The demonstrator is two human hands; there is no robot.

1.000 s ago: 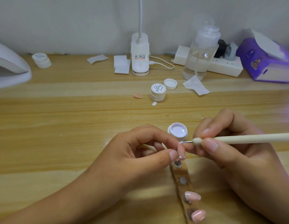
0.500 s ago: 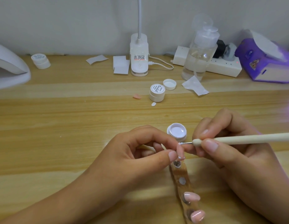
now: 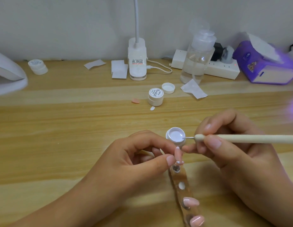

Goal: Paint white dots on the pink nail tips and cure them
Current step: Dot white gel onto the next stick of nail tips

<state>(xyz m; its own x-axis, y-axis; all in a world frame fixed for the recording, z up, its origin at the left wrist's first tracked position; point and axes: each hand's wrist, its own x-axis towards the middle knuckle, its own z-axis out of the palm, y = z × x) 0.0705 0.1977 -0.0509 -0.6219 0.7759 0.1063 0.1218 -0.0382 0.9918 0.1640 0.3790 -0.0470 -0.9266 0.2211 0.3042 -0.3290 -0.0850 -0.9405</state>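
Note:
My left hand (image 3: pixel 134 159) pinches a pink nail tip (image 3: pixel 177 154) between thumb and forefinger, just above a clear holder strip (image 3: pixel 181 179). Two more pink nail tips (image 3: pixel 190 202) sit on the strip's near end. My right hand (image 3: pixel 237 154) grips a cream dotting pen (image 3: pixel 250 138) that points left. Its metal tip touches the white gel in a small open pot (image 3: pixel 175 134) behind the fingers.
A closed white pot (image 3: pixel 156 96), a loose lid (image 3: pixel 168 87), a stray pink tip (image 3: pixel 135 101) and paper wipes lie mid-desk. A white curing lamp (image 3: pixel 6 76) is far left, a purple lamp (image 3: pixel 263 63) far right; a desk lamp base, pump bottle and power strip line the wall.
The pen tip has lifted off the held nail tip and moved up into the open pot of white gel. My left hand keeps hold of the tip.

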